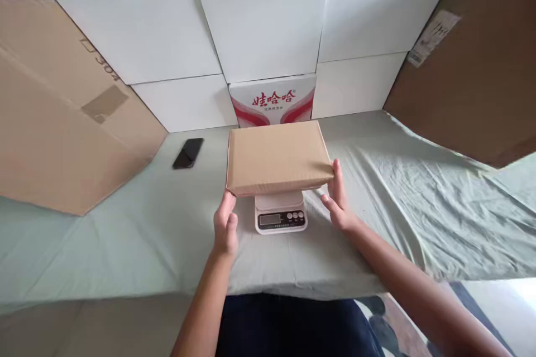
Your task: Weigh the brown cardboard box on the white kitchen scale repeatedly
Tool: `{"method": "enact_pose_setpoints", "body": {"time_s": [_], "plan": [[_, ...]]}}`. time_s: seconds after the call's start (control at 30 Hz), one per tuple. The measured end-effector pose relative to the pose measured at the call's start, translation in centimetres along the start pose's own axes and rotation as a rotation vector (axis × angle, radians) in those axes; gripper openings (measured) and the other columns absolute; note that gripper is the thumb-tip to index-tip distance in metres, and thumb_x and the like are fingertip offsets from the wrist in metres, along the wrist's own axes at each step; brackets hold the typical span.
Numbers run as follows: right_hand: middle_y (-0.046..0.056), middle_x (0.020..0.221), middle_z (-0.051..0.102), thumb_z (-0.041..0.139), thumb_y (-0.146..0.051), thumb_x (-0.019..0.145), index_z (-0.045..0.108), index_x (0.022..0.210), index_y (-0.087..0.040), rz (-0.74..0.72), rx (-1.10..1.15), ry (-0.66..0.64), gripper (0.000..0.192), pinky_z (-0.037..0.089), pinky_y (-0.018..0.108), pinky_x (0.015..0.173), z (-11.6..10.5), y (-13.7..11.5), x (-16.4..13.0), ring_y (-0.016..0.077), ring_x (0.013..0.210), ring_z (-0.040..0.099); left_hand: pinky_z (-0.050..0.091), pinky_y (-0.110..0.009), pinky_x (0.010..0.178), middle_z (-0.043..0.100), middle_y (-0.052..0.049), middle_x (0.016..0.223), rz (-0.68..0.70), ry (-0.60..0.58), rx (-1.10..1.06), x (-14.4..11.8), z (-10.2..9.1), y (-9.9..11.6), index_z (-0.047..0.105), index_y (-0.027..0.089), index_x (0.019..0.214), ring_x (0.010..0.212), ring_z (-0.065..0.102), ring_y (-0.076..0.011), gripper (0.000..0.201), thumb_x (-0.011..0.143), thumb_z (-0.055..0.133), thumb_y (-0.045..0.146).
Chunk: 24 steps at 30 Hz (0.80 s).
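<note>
**Flat parcel resting on kitchen scale, both hands at its near corners**

Item 1. Flat rectangular brown cardboard parcel (278, 156), centre of frame. It lies level on top of the scale, overhanging it on all sides, so that only the scale's front strip shows below its near edge.

Item 2. Small white digital kitchen scale with dark display and three round buttons (280, 217), just below centre, standing on the table covered with a pale green wrinkled cloth (125, 234). Any reading on the display is too small to tell.

Item 3. Left hand (226, 226), lower centre-left. Its fingers are loosely apart, with the tips touching the parcel's near left corner; not clamped on it.

Item 4. Right hand (338, 201), lower centre-right. Its fingers are open and upright against the parcel's near right corner, touching but not gripping.

Step in hand, as judged: the parcel is being steadied on the scale for weighing. The next move would call for both hands to come fully clear, since any touch would skew the weight, and for the parcel to stay balanced on the small platform.

Item 5. Black smartphone (188, 153), left of centre, lying flat on the cloth well apart from the parcel.

Item 6. White carton with red printed characters (273, 99), directly behind the parcel, flanked by plain white cardboard panels (138, 28). Large brown cardboard sheets (54, 117) lean at far left and far right.
</note>
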State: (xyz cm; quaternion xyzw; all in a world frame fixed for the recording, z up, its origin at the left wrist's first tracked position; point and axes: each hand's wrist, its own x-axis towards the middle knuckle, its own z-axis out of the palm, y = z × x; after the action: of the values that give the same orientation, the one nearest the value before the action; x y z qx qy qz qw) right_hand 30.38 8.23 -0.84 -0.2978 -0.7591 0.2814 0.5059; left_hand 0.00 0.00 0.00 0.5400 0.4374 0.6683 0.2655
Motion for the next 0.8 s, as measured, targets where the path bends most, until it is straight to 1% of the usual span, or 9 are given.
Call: {"method": "enact_pose_setpoints", "body": {"time_s": [0.2, 0.43, 0.53, 0.63, 0.7, 0.73, 0.8], "plan": [[-0.011, 0.183, 0.005, 0.041, -0.058, 0.107, -0.003, 0.17, -0.048, 0.017, -0.046, 0.053, 0.078, 0.021, 0.062, 0.138, 0.3, -1.0, 0.0, 0.032, 0.172, 0.006, 0.036, -0.054, 0.129, 0.053, -0.021, 0.163, -0.097, 0.029, 0.023, -0.7, 0.0, 0.2, 0.054, 0.015, 0.158, 0.158, 0.037, -0.0421, 0.09, 0.092, 0.056, 0.077], [-0.003, 0.181, 0.014, 0.04, -0.06, 0.106, 0.002, 0.171, -0.045, 0.064, -0.038, 0.053, 0.077, 0.027, 0.064, 0.134, 0.5, -1.1, 0.0, 0.0346, 0.169, 0.015, 0.038, -0.053, 0.128, 0.059, -0.021, 0.157, -0.117, 0.03, 0.073, -1.2, -0.3, 0.0, 0.059, 0.013, 0.153, 0.155, 0.044, -0.0409, 0.087, 0.095, 0.051, 0.076], [0.001, 0.178, 0.021, 0.041, -0.061, 0.105, 0.003, 0.171, -0.045, 0.066, -0.028, 0.058, 0.078, 0.03, 0.064, 0.132, 0.6, -1.1, 0.0, 0.0354, 0.166, 0.022, 0.038, -0.053, 0.128, 0.06, -0.021, 0.157, -0.129, 0.047, 0.082, -1.3, -0.2, 0.0, 0.06, 0.013, 0.153, 0.154, 0.047, -0.0405, 0.088, 0.094, 0.051, 0.079], [0.003, 0.175, 0.028, 0.043, -0.06, 0.104, 0.006, 0.171, -0.045, 0.069, -0.023, 0.069, 0.078, 0.036, 0.064, 0.128, 0.6, -1.3, 0.3, 0.0361, 0.162, 0.03, 0.036, -0.052, 0.129, 0.058, -0.02, 0.159, -0.134, 0.035, 0.09, -1.2, -0.1, 0.2, 0.058, 0.014, 0.155, 0.155, 0.046, -0.0395, 0.089, 0.095, 0.049, 0.079], [0.003, 0.174, 0.031, 0.044, -0.062, 0.103, 0.009, 0.171, -0.045, 0.064, -0.033, 0.12, 0.078, 0.042, 0.065, 0.123, 0.2, -1.5, 0.6, 0.0372, 0.158, 0.036, 0.036, -0.05, 0.129, 0.055, -0.019, 0.162, -0.126, 0.026, 0.082, -1.0, -0.1, 0.4, 0.054, 0.016, 0.158, 0.156, 0.045, -0.0381, 0.087, 0.096, 0.049, 0.077], [0.003, 0.174, 0.032, 0.044, -0.064, 0.101, 0.011, 0.17, -0.046, 0.058, -0.039, 0.177, 0.078, 0.045, 0.065, 0.12, -0.1, -1.6, 0.8, 0.0378, 0.156, 0.039, 0.036, -0.049, 0.13, 0.052, -0.018, 0.164, -0.113, 0.033, 0.07, -0.9, -0.1, 0.5, 0.051, 0.017, 0.16, 0.156, 0.044, -0.037, 0.085, 0.097, 0.049, 0.075], [0.002, 0.174, 0.032, 0.043, -0.067, 0.099, 0.015, 0.169, -0.049, 0.05, -0.04, 0.333, 0.078, 0.048, 0.066, 0.115, -0.8, -1.8, 1.3, 0.0386, 0.151, 0.044, 0.037, -0.047, 0.129, 0.048, -0.014, 0.168, -0.073, 0.069, 0.033, -0.8, -0.2, 0.7, 0.049, 0.021, 0.161, 0.158, 0.042, -0.0345, 0.079, 0.099, 0.049, 0.071]]}}
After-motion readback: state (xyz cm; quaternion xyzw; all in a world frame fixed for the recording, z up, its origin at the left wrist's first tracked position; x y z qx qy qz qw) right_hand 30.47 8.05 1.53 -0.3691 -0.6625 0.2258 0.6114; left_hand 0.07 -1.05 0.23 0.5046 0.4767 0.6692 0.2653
